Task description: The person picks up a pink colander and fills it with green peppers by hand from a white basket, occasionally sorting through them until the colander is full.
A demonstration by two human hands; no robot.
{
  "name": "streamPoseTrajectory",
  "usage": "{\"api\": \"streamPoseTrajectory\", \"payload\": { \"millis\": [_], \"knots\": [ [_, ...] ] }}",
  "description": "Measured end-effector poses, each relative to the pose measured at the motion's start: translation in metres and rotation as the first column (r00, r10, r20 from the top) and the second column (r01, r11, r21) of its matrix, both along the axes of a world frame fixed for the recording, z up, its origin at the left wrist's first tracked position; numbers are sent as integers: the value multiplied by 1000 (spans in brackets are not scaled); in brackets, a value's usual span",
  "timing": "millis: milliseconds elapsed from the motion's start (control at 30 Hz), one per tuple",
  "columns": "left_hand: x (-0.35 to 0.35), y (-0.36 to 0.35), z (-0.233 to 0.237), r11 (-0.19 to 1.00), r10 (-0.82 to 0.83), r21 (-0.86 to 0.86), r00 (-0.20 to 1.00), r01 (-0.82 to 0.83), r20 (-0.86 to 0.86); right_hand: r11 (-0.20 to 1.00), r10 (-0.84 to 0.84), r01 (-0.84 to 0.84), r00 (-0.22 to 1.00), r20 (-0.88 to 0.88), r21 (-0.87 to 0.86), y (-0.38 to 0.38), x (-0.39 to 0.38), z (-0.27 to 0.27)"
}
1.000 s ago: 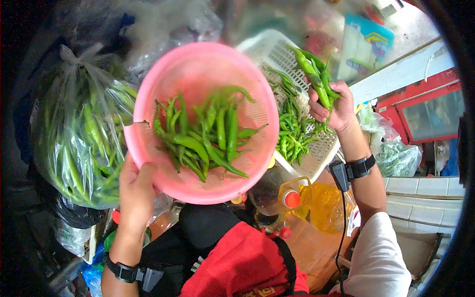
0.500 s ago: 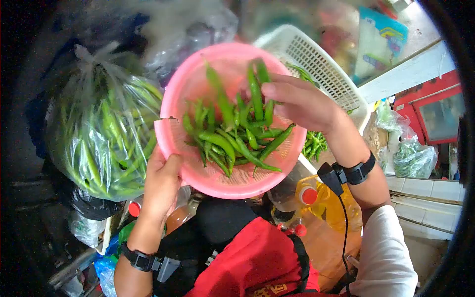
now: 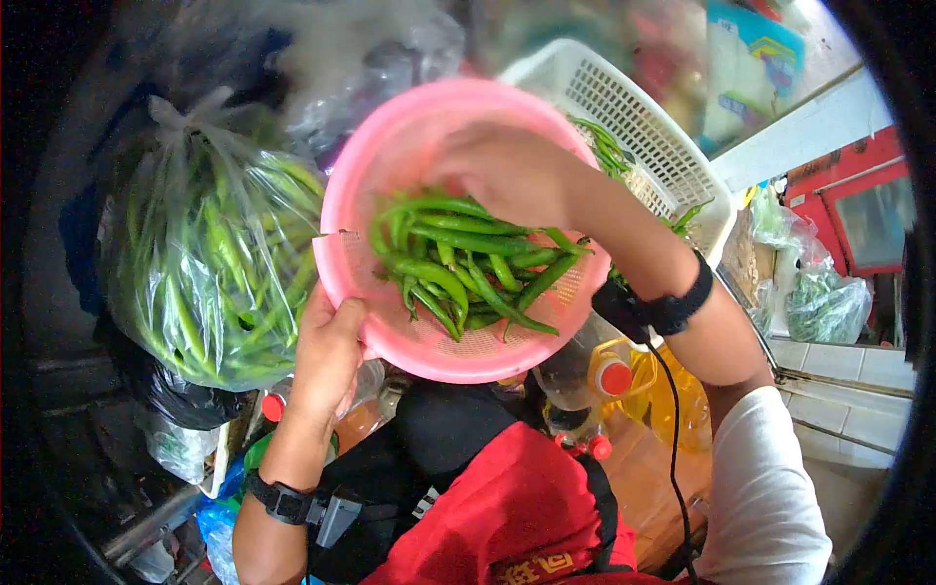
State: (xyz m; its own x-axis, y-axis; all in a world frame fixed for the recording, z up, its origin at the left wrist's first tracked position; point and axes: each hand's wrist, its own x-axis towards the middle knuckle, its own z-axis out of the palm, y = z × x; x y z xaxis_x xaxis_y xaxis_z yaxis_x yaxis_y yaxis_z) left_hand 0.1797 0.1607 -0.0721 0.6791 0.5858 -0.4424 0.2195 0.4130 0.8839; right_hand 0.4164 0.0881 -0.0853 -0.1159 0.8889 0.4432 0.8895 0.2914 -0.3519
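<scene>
A pink mesh basket is tilted toward me. Its left rim is in the grip of my left hand, thumb on the outer edge. Long green chili peppers lie in the lower part of the basket. My right hand reaches into the basket just above the peppers, palm down. Motion smears its fingers, and whether any pepper is between them cannot be made out.
On the left sits a knotted clear plastic bag of green peppers. Behind the basket stands a white plastic crate with more peppers. Oil bottles with red caps stand below. A red cabinet is at the right.
My right hand has swung left and down into the basket. Peppers that stood upright near it now lie flatter, pointing sideways. My left hand keeps its hold on the rim.
</scene>
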Motion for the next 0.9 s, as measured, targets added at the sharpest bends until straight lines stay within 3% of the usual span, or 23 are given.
{"api": "streamPoseTrajectory", "payload": {
  "millis": [133, 233, 300, 433, 500, 533, 600, 733, 800, 900],
  "knots": [
    [0, -1, 0, 1000, -5, 10, 1000, 5, 7, 983, 51, -78, 985, -167, -165, 24, 10, -28],
    [-1, -3, -2, 1000, 0, 0, 1000, 0, 13, 966, 128, -146, 987, -98, -215, 29, 16, -35],
    [-1, -4, -2, 1000, 2, -3, 1000, -2, 23, 924, 84, -25, 987, 138, -383, 20, 18, -20],
    [-1, -4, 1, 1000, 20, -4, 999, -20, 31, 945, 187, -155, 978, 88, -290, 5, 22, -2],
    [0, -5, 1, 1000, 19, -8, 999, -18, 38, 765, 46, -69, 998, -53, -640, -1, 19, 9],
    [0, -4, 1, 1000, 10, 1, 1000, -10, 30, 765, 42, -64, 998, -49, -640, -4, 19, 3],
    [1, -4, 3, 1000, -5, 11, 1000, 4, 25, 920, 93, -87, 996, -3, -382, -8, 20, -20],
    [3, -4, 5, 999, -45, 30, 999, 46, -26, 931, 156, -139, 988, 22, -337, -3, 23, -38],
    [1, -2, 1, 998, -51, 35, 999, 51, -17, 976, 160, -123, 965, 207, -182, -2, 21, -30],
    [0, -1, -1, 999, -44, 25, 998, 44, 32, 958, 65, -22, 988, 140, -287, -10, 22, -3]
  ]
}}
